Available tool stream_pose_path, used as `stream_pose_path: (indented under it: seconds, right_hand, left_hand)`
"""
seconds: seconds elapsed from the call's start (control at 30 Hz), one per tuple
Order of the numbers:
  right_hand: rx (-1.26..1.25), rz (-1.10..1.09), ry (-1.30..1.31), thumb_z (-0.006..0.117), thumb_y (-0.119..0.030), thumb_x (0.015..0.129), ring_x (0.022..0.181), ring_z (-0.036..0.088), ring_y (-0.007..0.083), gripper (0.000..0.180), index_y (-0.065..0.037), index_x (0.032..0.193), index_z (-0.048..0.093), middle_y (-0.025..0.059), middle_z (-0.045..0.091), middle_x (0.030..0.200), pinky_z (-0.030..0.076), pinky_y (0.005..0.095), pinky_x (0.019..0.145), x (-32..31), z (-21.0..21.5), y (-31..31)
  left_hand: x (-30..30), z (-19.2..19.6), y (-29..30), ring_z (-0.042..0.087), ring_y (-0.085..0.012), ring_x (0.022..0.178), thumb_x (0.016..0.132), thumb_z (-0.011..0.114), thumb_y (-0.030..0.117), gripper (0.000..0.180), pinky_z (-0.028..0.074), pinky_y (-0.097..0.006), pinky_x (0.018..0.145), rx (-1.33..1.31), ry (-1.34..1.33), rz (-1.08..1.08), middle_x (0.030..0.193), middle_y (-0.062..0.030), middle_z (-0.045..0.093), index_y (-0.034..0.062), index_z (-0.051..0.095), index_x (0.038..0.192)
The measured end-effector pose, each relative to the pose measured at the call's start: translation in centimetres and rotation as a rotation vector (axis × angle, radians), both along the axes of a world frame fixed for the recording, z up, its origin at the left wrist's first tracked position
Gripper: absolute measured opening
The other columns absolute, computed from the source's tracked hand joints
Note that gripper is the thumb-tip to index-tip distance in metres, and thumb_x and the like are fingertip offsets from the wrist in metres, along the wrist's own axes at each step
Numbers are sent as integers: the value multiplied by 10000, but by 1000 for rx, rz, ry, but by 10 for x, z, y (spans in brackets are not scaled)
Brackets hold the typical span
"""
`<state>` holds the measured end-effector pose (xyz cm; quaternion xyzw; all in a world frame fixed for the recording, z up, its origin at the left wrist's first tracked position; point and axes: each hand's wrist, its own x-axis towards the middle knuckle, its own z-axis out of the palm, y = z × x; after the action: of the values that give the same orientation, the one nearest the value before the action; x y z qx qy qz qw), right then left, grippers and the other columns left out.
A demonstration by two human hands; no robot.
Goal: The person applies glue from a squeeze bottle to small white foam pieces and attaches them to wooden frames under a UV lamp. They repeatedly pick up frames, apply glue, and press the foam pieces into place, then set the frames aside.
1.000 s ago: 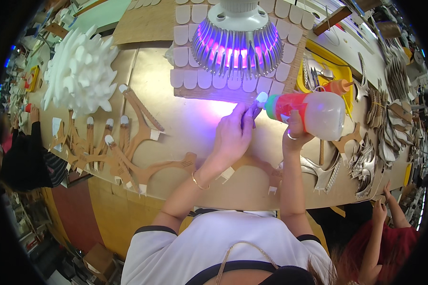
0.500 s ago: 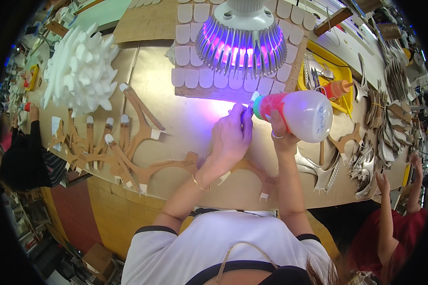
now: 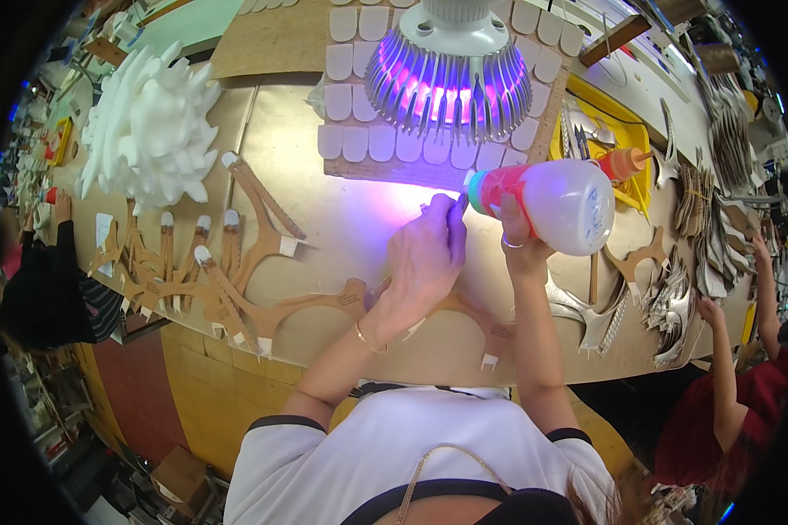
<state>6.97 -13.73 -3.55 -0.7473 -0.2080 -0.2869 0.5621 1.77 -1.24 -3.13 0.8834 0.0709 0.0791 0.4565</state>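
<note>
Glue bottle [image 3: 562, 203] is gripped in right hand [image 3: 518, 234], nozzle down; cardboard piece [image 3: 464, 308] is pressed flat under left hand [image 3: 425, 258]. Many finished pieces [image 3: 203, 267] are laid aside; gluing appears under way.

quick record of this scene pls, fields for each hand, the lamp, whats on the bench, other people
left hand: palm down on the bench, fingertips by the bottle's nozzle end
right hand: grips a white squeeze bottle laid sideways, red collar toward the left hand
lamp: finned, glowing purple, above the hands
bench: tan top; brown curved cutouts with white tabs to the left, white foam pile beyond
yellow tray: behind the bottle
other people: a dark sleeve far left, a red-sleeved arm at right
</note>
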Motion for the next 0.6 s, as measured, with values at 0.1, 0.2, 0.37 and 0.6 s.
stream_pose_path:
  seconds: [0.1, 0.2, 0.37, 0.6]
  right_hand:
    - [-57, -33, 10, 779, -232, 762, 851, 592, 192, 420, -10, 1061, 584, 70, 615, 986, 495, 327, 772, 0, 2, 1]
    - [14, 2, 27, 775, -182, 757, 805, 622, 204, 299, -47, 986, 639, 59, 650, 918, 497, 331, 746, -1, 8, 6]
    - [26, 57, 86, 768, -178, 759, 837, 632, 219, 269, -52, 970, 659, 57, 664, 891, 491, 334, 768, -7, 5, 5]
    - [-25, -53, 136, 758, -194, 775, 934, 602, 246, 410, -12, 1096, 581, 102, 619, 1031, 480, 362, 837, -12, -27, 3]
  left_hand:
    - [1, -1, 0, 559, -378, 505, 917, 514, 129, 102, 393, -465, 457, -59, -20, 3, 595, -178, 557, 28, 508, 903]
    - [3, -2, 1, 571, -383, 528, 916, 517, 129, 104, 402, -471, 472, -119, -17, 15, 610, -181, 570, 27, 513, 899]
    - [0, -4, 3, 582, -372, 553, 912, 514, 125, 96, 428, -452, 495, -88, 51, 7, 630, -173, 586, 31, 525, 895]
    - [-8, -2, 3, 580, -429, 702, 909, 499, 123, 121, 439, -508, 599, -124, 246, -14, 762, -216, 582, 64, 492, 1014]
